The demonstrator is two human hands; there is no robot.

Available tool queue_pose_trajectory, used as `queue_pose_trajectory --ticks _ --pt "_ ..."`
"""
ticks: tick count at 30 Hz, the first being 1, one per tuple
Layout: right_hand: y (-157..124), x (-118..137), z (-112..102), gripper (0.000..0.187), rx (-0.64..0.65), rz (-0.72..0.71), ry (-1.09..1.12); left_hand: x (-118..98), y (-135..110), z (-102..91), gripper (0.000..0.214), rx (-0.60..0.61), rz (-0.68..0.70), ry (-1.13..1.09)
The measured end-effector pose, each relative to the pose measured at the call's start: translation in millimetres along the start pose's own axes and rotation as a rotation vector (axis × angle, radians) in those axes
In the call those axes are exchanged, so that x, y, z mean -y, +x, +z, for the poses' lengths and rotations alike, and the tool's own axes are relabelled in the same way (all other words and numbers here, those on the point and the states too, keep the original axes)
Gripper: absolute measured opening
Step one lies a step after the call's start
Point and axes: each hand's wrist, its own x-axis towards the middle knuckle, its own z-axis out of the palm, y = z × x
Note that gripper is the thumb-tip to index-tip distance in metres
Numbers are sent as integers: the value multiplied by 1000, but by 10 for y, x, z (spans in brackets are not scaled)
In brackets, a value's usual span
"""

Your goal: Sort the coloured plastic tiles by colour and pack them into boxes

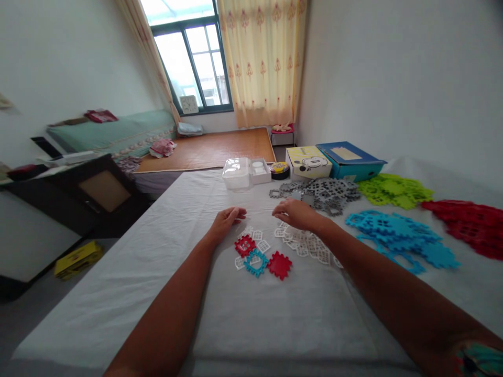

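Note:
My left hand [228, 220] is just above the table, its fingers loosely bent and apart, with nothing visible in them. Close below it are a red window-patterned gear-edged plastic piece [245, 245], a blue open-centred piece [256, 263] and a solid red piece [280, 265]. Small white lattice window pieces [263, 245] lie around them. My right hand [293, 213] reaches over the far edge of a pile of white lattice pieces [306, 243]. Its fingers point left and slightly down, and I see nothing held; the fingertips' undersides are hidden.
To the right spread piles of grey [334, 191], lime green [395, 189], blue [396, 235] and red pieces [471, 228]. Along the back stand a clear plastic box [236, 174], a white box [260, 172], a round black tin [279, 171], a yellow cartoon box [308, 163] and a blue box [349, 159].

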Motion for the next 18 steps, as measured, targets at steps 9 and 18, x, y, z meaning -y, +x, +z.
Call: queue_pose_trajectory --ticks 9,18 --pt "137 553 507 23 -51 -178 -107 -46 -24 2 52 16 20 28" --pt "88 390 317 20 -96 -36 -202 -53 -22 -7 52 15 19 54"
